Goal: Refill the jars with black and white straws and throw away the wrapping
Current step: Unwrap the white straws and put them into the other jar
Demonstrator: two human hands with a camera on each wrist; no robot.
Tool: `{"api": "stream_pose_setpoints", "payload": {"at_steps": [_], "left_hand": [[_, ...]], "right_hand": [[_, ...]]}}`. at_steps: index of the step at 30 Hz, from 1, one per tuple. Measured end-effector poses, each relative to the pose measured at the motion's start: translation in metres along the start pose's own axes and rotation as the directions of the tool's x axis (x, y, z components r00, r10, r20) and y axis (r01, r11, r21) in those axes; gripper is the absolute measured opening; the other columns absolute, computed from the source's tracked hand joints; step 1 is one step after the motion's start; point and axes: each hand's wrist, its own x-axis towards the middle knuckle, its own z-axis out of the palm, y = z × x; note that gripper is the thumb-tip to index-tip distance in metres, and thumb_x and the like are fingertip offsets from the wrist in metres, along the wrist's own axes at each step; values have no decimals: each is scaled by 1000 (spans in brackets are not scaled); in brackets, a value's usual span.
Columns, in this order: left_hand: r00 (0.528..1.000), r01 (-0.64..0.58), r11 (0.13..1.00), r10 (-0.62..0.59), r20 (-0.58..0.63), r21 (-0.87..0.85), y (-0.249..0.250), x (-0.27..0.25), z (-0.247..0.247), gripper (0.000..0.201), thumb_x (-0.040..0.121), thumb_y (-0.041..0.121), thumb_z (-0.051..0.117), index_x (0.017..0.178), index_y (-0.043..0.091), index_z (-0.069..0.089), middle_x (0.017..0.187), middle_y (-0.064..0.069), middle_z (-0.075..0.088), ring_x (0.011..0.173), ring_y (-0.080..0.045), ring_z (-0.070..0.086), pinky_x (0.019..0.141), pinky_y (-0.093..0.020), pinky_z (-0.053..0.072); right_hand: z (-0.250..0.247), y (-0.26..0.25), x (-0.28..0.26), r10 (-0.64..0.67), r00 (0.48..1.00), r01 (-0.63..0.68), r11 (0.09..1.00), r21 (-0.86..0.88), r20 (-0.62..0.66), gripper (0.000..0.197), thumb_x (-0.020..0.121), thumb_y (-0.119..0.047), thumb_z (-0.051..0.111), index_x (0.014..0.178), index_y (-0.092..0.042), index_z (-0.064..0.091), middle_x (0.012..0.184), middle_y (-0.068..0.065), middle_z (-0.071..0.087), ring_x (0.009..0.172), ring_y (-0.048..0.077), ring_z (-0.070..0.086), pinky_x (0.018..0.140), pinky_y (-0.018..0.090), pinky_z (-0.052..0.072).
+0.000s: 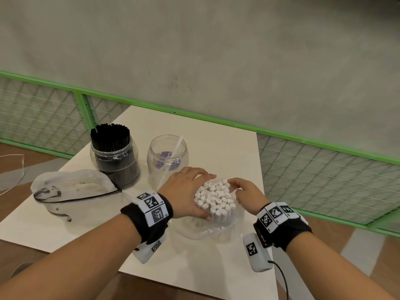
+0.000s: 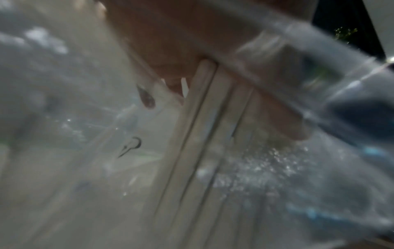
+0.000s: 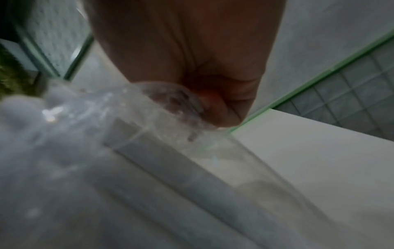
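**Both hands on the white straw bundle**

At the lower centre of the head view your left hand (image 1: 187, 192) curled round the left side of the bundle of white straws (image 1: 215, 198), thumb low on its near side, fingers over the far side; your right hand (image 1: 249, 194) gripped the bundle's right side with bent fingers; the straws stood upright, their clear plastic wrapping (image 1: 207, 229) pushed down and bunched around the base on the white table (image 1: 227, 148). Above the hands, near the middle of the frame, stood a clear jar (image 1: 167, 161) holding one white straw; just left of it a second jar (image 1: 116, 158) was packed with black straws; an emptied wrapper (image 1: 71, 189) lay at centre left. In the left wrist view, blurred, your fingers (image 2: 277, 118) pressed on the straws (image 2: 204, 134) through plastic; the right wrist view was too blurred to add more.
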Motion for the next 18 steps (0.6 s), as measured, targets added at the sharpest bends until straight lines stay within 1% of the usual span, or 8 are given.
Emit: {"api": "stream_pose_setpoints", "payload": {"at_steps": [3,4,6,7,9,12,15,18], "left_hand": [[1000,-7,1000,7,-5,-4,-4,1,3,97,54,80,61,139,44,28,141,14,39,130,-13,33,106,-41,33],[1000,-5,1000,5,-10,-14,-4,2,4,95,56,80,60,138,44,30,139,15,41,128,-13,36,105,-41,34],[1000,0,999,-1,-19,-47,-6,5,5,89,58,79,58,136,44,33,135,15,47,125,-14,41,103,-40,35],[1000,0,998,-2,-21,-67,-7,7,6,87,59,79,56,135,43,35,133,14,49,123,-14,44,103,-39,36],[1000,-5,994,3,-22,-110,-7,11,9,84,60,78,52,134,41,38,129,11,52,118,-16,48,100,-39,39],[999,-21,973,9,-52,-232,-1,12,13,86,62,70,57,138,36,35,130,8,51,118,-15,48,102,-35,38],[978,-5,944,-65,-200,-330,4,4,15,92,66,56,72,143,34,27,132,8,47,122,-10,40,105,-29,32],[902,29,970,-130,-411,-242,0,-13,18,89,66,69,61,141,33,29,133,8,46,124,-11,36,103,-28,25]], "right_hand": [[9,15,-2,54,996,-43,987,-157,65,33,94,-3,42,109,-18,67,115,3,63,106,21,58,96,31,45],[7,17,-7,28,999,-22,984,-176,30,32,93,-8,44,112,-20,67,123,4,59,115,20,54,103,30,40],[0,15,-23,-104,990,100,994,-43,-92,34,87,-27,45,116,-26,62,133,0,53,126,16,47,111,35,32],[-4,12,-33,-157,977,169,983,70,-146,44,82,-40,45,123,-27,57,138,-5,51,130,10,43,113,34,31],[-5,2,-51,-237,962,263,939,222,-138,78,75,-60,57,143,-27,38,147,-15,40,136,-2,33,113,24,27],[11,-4,-54,-267,961,274,952,136,-65,121,56,-61,80,151,-30,12,148,-19,31,137,-3,27,112,20,24],[25,7,-41,-148,986,153,986,71,-75,133,47,-46,91,150,-32,8,137,-15,37,133,8,35,113,33,31],[31,17,-35,-68,995,62,995,-73,-79,124,46,-55,87,147,-36,18,134,-9,46,128,14,41,108,39,37]]}}
